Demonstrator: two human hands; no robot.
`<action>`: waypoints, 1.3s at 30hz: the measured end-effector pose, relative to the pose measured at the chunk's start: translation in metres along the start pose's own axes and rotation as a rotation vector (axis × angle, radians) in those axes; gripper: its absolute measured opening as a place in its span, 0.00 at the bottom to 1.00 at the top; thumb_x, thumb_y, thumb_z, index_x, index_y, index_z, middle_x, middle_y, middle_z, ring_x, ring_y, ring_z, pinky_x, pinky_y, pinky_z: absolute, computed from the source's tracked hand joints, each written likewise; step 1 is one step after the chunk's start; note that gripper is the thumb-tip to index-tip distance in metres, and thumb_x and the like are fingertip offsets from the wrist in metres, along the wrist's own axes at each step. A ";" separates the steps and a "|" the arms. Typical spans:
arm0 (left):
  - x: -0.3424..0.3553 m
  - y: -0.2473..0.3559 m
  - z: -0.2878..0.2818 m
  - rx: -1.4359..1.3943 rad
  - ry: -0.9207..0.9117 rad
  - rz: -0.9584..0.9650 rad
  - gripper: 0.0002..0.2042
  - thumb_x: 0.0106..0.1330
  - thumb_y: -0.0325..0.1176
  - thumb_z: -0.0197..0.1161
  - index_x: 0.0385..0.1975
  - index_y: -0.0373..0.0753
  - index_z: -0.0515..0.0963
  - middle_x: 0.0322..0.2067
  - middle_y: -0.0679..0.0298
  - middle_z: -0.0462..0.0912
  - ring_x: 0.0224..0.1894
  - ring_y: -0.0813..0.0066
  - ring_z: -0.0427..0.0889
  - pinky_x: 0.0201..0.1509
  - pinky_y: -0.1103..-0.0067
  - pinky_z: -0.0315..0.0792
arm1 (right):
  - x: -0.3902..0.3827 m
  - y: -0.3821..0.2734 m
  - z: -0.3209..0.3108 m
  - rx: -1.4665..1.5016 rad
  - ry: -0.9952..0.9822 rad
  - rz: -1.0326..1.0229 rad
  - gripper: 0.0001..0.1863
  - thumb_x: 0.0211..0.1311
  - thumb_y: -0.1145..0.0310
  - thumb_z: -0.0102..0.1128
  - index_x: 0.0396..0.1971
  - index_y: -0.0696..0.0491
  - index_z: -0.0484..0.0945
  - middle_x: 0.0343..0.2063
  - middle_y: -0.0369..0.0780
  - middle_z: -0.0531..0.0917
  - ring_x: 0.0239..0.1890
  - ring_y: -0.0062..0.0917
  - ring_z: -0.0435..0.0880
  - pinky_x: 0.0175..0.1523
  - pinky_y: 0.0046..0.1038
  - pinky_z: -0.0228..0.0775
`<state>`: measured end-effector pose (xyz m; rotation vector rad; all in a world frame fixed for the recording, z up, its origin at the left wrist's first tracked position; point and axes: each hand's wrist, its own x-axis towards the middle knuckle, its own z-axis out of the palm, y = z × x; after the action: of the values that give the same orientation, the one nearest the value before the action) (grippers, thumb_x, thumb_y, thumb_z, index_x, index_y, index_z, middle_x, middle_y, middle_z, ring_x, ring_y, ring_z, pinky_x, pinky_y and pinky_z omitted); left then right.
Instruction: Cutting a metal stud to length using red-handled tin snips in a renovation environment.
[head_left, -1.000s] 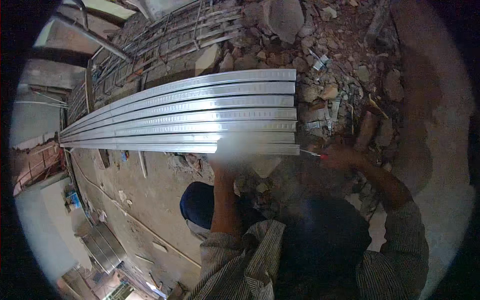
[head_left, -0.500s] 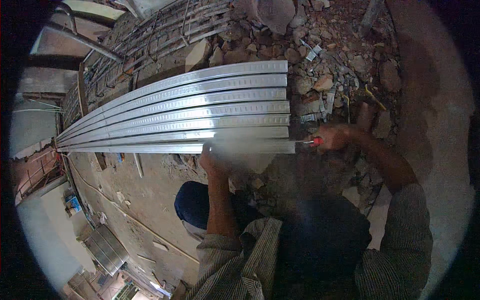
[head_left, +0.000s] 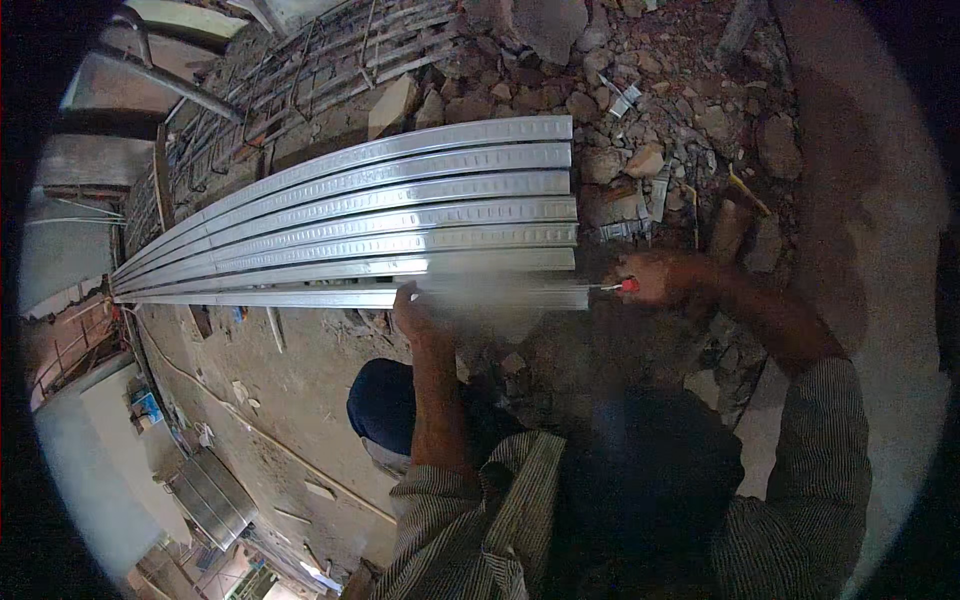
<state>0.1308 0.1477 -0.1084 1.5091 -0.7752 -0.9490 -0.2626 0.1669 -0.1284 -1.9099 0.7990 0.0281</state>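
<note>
Several long, shiny metal channels (head_left: 480,212) lie side by side, fanning from the far left, with their cut ends toward the right. My left hand (head_left: 410,312) grips the nearest metal channel (head_left: 340,299), its fingers closed over the edge. A hazy smudge in the picture covers part of that channel. Beyond its right end, my right hand (head_left: 655,276) is closed around a red-handled tool (head_left: 629,285). The tool's thin metal tip points left, at or close to the channel's end. Its exact kind cannot be made out.
Broken stones and rubble (head_left: 690,110) lie beyond the right ends, with small metal offcuts (head_left: 626,230) among them. Bundled steel bars (head_left: 300,85) run along the far left. My knee (head_left: 382,405) is just below the left forearm. A pale wall (head_left: 870,250) rises at right.
The nearest channel has come slightly apart from its neighbour, leaving a wider gap. My right hand and the red-handled tool have shifted a little left; my left hand has also moved slightly left.
</note>
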 end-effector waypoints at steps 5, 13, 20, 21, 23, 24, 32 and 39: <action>0.006 0.002 0.001 -0.439 0.176 -0.600 0.25 0.60 0.42 0.56 0.53 0.31 0.68 0.53 0.48 0.69 0.53 0.55 0.70 0.59 0.59 0.64 | -0.007 -0.027 -0.008 0.400 -0.105 0.053 0.22 0.59 0.54 0.60 0.44 0.56 0.75 0.36 0.49 0.80 0.40 0.44 0.80 0.51 0.42 0.72; 0.004 0.019 0.014 -0.466 0.288 -0.711 0.16 0.59 0.38 0.53 0.43 0.35 0.69 0.47 0.53 0.69 0.49 0.55 0.69 0.58 0.57 0.62 | -0.019 -0.081 -0.025 0.112 -0.162 0.280 0.29 0.67 0.46 0.47 0.50 0.59 0.69 0.45 0.52 0.74 0.51 0.46 0.74 0.57 0.48 0.66; 0.001 0.040 0.027 -0.450 0.399 -0.626 0.15 0.58 0.36 0.53 0.42 0.34 0.69 0.46 0.54 0.69 0.49 0.56 0.70 0.56 0.56 0.66 | -0.024 -0.060 0.013 -0.062 0.060 0.268 0.23 0.65 0.49 0.55 0.30 0.58 0.76 0.25 0.45 0.77 0.29 0.34 0.78 0.37 0.39 0.69; 0.000 0.038 0.028 -0.470 0.417 -0.701 0.15 0.58 0.36 0.53 0.42 0.34 0.69 0.46 0.54 0.69 0.49 0.56 0.70 0.56 0.56 0.66 | -0.022 -0.058 0.014 0.060 0.013 0.298 0.23 0.64 0.49 0.57 0.28 0.58 0.76 0.23 0.43 0.76 0.28 0.32 0.78 0.35 0.38 0.68; 0.006 0.035 0.022 -0.383 0.397 -0.633 0.16 0.59 0.36 0.53 0.43 0.33 0.68 0.43 0.54 0.69 0.46 0.57 0.72 0.54 0.56 0.70 | -0.020 -0.059 0.013 0.179 -0.033 0.325 0.22 0.63 0.50 0.59 0.26 0.57 0.77 0.21 0.41 0.75 0.26 0.30 0.77 0.32 0.36 0.68; 0.005 0.032 0.021 -0.427 0.353 -0.692 0.16 0.59 0.36 0.53 0.43 0.33 0.68 0.43 0.54 0.69 0.46 0.57 0.72 0.54 0.56 0.70 | -0.020 -0.064 0.013 0.159 -0.070 0.417 0.20 0.63 0.53 0.59 0.26 0.57 0.77 0.20 0.40 0.75 0.26 0.28 0.77 0.31 0.35 0.68; 0.005 0.007 0.012 -0.373 0.299 -0.523 0.17 0.63 0.38 0.51 0.46 0.31 0.66 0.39 0.55 0.69 0.40 0.57 0.74 0.49 0.60 0.74 | -0.021 -0.126 -0.005 -0.703 -0.241 -0.228 0.12 0.64 0.66 0.57 0.24 0.57 0.79 0.23 0.39 0.79 0.28 0.25 0.79 0.31 0.34 0.71; 0.013 0.001 0.001 -0.334 0.116 -0.511 0.15 0.62 0.33 0.52 0.46 0.32 0.67 0.35 0.56 0.72 0.36 0.60 0.75 0.44 0.59 0.74 | -0.024 -0.113 -0.061 -0.093 -0.343 0.506 0.20 0.59 0.59 0.61 0.45 0.58 0.75 0.32 0.45 0.80 0.35 0.33 0.81 0.40 0.36 0.74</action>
<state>0.1362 0.1357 -0.1098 1.4701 -0.1269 -1.2806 -0.2404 0.1585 0.0000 -1.6772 1.0318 0.6942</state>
